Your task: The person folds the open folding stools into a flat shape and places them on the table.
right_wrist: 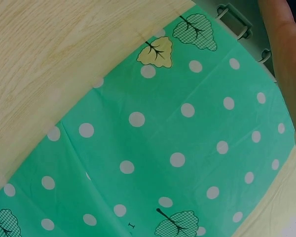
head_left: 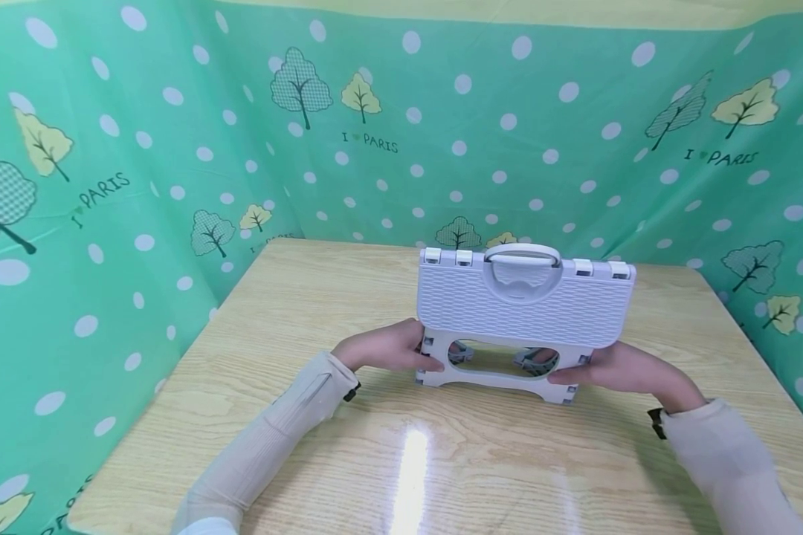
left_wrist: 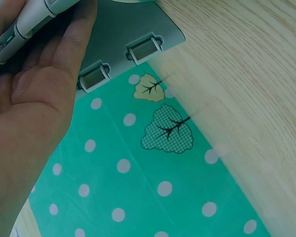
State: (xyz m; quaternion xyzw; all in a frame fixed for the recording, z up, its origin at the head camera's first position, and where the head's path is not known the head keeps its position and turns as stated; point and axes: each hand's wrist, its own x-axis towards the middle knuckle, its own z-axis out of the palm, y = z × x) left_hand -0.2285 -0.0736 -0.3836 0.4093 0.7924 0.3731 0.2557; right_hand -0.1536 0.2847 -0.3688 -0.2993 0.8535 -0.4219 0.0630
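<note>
A pale lilac-and-white plastic folding stool (head_left: 518, 305) stands partly folded on the table, its textured top tilted toward me and a carry handle (head_left: 523, 256) at the upper edge. My left hand (head_left: 388, 348) grips the left side of its near leg panel, thumb in front and the other fingers behind. At the right side of the same panel, my right hand (head_left: 622, 368) grips with its thumb toward the oval opening. The left wrist view shows the left palm (left_wrist: 39, 94) around the leg's edge. Only a sliver of the right hand (right_wrist: 288, 44) shows in the right wrist view.
The wood-grain table (head_left: 274, 312) extends to both sides of the stool and in front of it, with a bright light reflection near me. A green dotted cloth (head_left: 375, 171) printed with trees hangs behind the table and along its sides.
</note>
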